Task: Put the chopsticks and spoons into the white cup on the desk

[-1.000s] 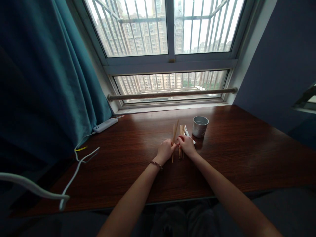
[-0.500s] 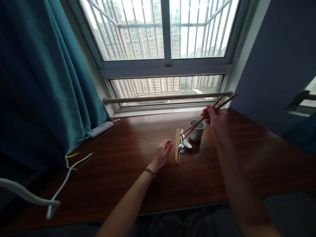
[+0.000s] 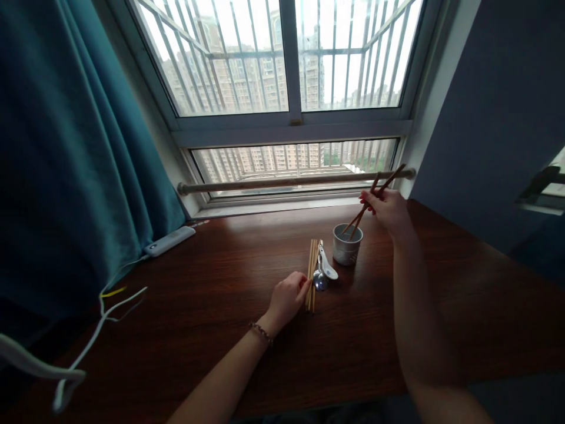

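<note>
My right hand (image 3: 390, 210) grips a pair of brown chopsticks (image 3: 375, 191) near their upper part. Their lower ends reach down into a grey metal cup (image 3: 346, 250) standing on the table. My left hand (image 3: 289, 297), fingers curled in, rests by several lighter wooden chopsticks (image 3: 311, 259) lying side by side. Its fingertips overlap these chopsticks; whether they pinch one I cannot make out. Right of the chopsticks lie a shiny metal spoon (image 3: 320, 280) and a white spoon (image 3: 328, 268), close together and next to the cup.
The dark wooden table (image 3: 212, 353) ends at the window sill, below a horizontal rail (image 3: 265, 184). On the left are a white power strip (image 3: 170, 241), white cables (image 3: 88, 340) and a teal curtain (image 3: 128, 147). A wall (image 3: 485, 129) stands at the right.
My right hand has swung the brown chopsticks steeper, their tips moving from above the spoons into the cup. My left hand has come to the lighter chopsticks. The view has shifted slightly.
</note>
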`<state>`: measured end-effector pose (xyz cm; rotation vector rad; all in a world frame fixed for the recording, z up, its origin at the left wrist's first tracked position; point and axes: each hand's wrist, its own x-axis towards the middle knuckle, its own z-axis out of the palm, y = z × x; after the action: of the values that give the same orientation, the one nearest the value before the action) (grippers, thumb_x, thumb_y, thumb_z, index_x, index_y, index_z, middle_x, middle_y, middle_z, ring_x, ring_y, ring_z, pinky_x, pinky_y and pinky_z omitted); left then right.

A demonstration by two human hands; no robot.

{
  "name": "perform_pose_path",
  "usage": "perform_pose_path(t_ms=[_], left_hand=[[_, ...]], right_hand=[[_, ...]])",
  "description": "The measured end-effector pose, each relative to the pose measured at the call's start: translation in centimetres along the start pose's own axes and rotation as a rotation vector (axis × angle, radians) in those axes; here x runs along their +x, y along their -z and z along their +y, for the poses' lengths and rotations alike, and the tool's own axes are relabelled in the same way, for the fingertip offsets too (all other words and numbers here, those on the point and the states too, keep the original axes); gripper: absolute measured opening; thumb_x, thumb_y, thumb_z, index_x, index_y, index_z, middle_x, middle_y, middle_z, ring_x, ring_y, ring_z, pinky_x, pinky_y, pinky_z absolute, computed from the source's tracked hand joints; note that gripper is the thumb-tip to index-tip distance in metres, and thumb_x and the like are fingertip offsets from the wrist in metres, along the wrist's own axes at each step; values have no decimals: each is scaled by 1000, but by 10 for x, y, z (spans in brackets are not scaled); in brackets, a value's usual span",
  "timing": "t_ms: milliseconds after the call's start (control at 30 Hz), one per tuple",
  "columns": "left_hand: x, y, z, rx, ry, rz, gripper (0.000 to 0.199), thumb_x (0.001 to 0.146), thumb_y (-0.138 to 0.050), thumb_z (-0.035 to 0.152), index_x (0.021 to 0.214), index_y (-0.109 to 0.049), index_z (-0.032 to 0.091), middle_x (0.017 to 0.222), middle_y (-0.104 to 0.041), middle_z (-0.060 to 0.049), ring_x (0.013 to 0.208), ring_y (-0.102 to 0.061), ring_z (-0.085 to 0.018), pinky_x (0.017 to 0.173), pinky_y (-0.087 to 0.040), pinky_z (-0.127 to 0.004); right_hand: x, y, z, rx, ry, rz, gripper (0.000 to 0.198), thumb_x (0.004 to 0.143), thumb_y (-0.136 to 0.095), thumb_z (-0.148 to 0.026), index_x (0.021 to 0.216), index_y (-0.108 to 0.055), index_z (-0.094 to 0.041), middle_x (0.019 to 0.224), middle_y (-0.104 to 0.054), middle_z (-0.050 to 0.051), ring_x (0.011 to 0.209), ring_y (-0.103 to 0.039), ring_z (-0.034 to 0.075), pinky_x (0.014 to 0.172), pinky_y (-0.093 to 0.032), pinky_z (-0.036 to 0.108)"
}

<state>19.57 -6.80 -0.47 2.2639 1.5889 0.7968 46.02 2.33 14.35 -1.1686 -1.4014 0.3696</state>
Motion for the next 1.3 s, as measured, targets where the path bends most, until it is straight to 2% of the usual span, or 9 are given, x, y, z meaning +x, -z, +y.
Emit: perform_pose_path(t_ms=[167, 333, 467, 567, 667, 767, 1033, 1200, 1300], left_hand=[[-1, -1, 1, 50, -21, -28, 34, 91, -34, 42, 81, -56, 19, 77, -59, -3, 67, -55, -14, 61, -35, -25], [0, 0, 0, 61, -17, -26, 35, 91, -32, 42, 80, -56, 19, 79, -60, -4, 69, -55, -15, 64, -36, -25], [1, 1, -2, 71, -4, -19, 35, 91, -32, 43, 79, -55, 19, 78, -60, -3, 68, -54, -15, 63, -35, -25], [2, 1, -4, 85, 10, -12, 35, 91, -32, 44, 78, -54, 19, 77, -59, -3, 68, -54, -15, 62, -34, -26], [2, 1, -7, 87, 12, -2, 36, 91, -31, 43, 78, -54, 19, 76, -59, -3, 68, -54, -15, 63, -34, -26], [2, 2, -8, 83, 6, 7, 36, 91, -31, 43, 79, -55, 19, 76, -59, -3, 68, -54, -15, 64, -35, -26], [3, 1, -12, 19, 28, 21, 32, 89, -37, 41, 80, -58, 19, 77, -61, -3, 69, -55, -15, 66, -38, -26], [32, -1, -18, -51, 126, -42, 27, 83, -47, 37, 76, -62, 17, 74, -64, -4, 67, -57, -15, 63, -39, -25], [69, 1, -18, 20, 186, -38, 22, 79, -53, 34, 73, -63, 15, 77, -66, -6, 71, -59, -16, 65, -40, -25]], right_hand=[[7, -3, 22, 41, -177, -141, 15, 74, -64, -22, 72, -67, -7, 64, -68, 8, 48, -54, 9, 42, -37, 16], [11, -9, 49, 10, -230, -230, 10, 71, -66, -18, 69, -67, -8, 62, -67, 6, 45, -51, 8, 43, -38, 16], [13, -10, 68, -137, -216, -188, 9, 63, -73, -16, 66, -67, -10, 58, -65, 4, 49, -57, 10, 46, -42, 17], [13, -9, 71, -224, -272, -125, 12, 59, -76, -15, 62, -66, -11, 52, -62, 3, 47, -58, 12, 43, -43, 18], [11, -8, 64, -168, -359, -110, 11, 63, -74, -13, 60, -64, -10, 49, -61, 4, 42, -57, 13, 39, -44, 19], [10, -8, 58, -144, -360, -101, 10, 65, -73, -14, 61, -65, -9, 50, -62, 5, 40, -57, 12, 38, -45, 18], [11, -16, 71, -8, -434, -159, 9, 66, -72, -9, 64, -64, -9, 58, -64, 6, 43, -57, 10, 38, -45, 16], [10, -15, 70, -50, -534, -197, 11, 72, -70, -16, 69, -64, -7, 58, -64, 6, 43, -53, 7, 37, -39, 12], [9, -8, 57, -256, -501, -232, 20, 75, -69, -26, 76, -65, -6, 67, -66, 10, 55, -60, 12, 46, -44, 16]])
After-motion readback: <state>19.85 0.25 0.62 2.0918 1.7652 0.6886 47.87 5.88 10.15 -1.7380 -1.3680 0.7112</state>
